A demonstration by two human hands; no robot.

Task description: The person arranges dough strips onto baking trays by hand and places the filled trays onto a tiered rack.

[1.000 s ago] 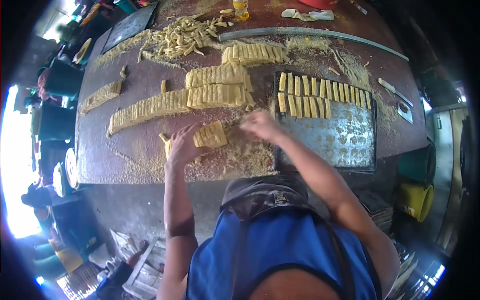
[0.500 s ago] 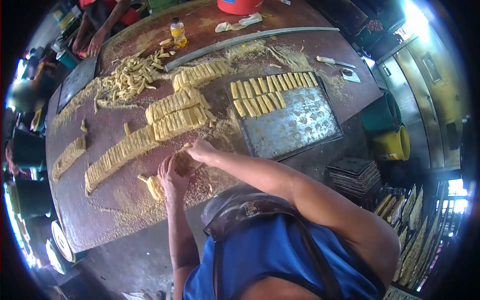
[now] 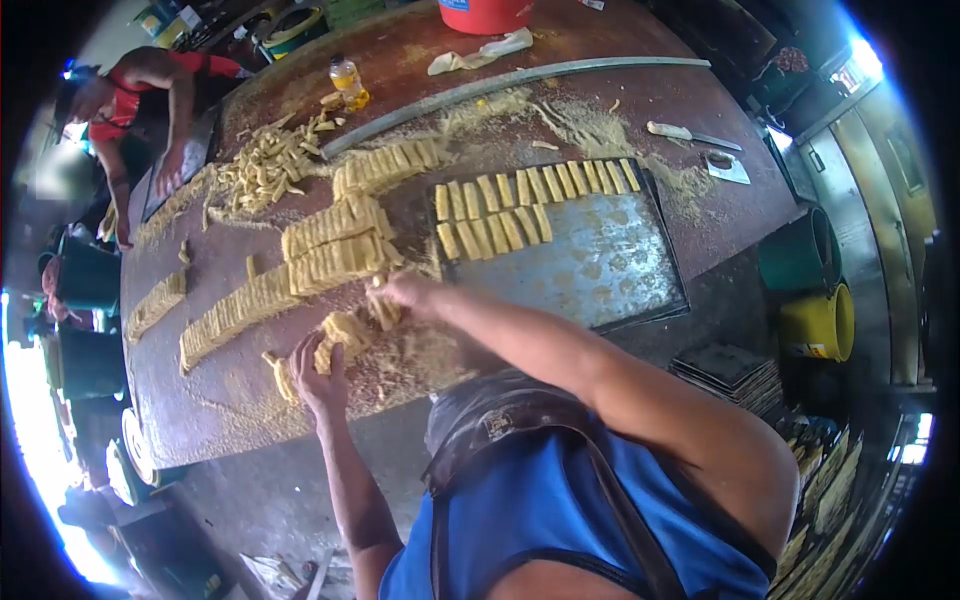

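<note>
My left hand (image 3: 318,378) curls around a small bunch of pale dough strips (image 3: 343,330) near the front of the table. Just right of it, my right hand (image 3: 408,290) closes its fingers on a few more dough strips (image 3: 384,312). A couple of loose strips (image 3: 281,377) lie left of my left hand. Beyond my hands, a long row of strips standing side by side (image 3: 240,310) joins a double block of strips (image 3: 338,245). To the right, a metal baking tray (image 3: 590,265) bears two rows of spaced strips.
A person in red (image 3: 140,90) leans over a dark tray at the far left. A heap of loose strips (image 3: 268,165), an oil bottle (image 3: 347,82), a long metal bar (image 3: 520,75), a knife (image 3: 692,136) and a red bucket (image 3: 485,12) are on the crumb-strewn table (image 3: 230,425).
My hands have moved apart, the left one down and left; the strips in it now show. The view has shifted, and more of the person in red is visible.
</note>
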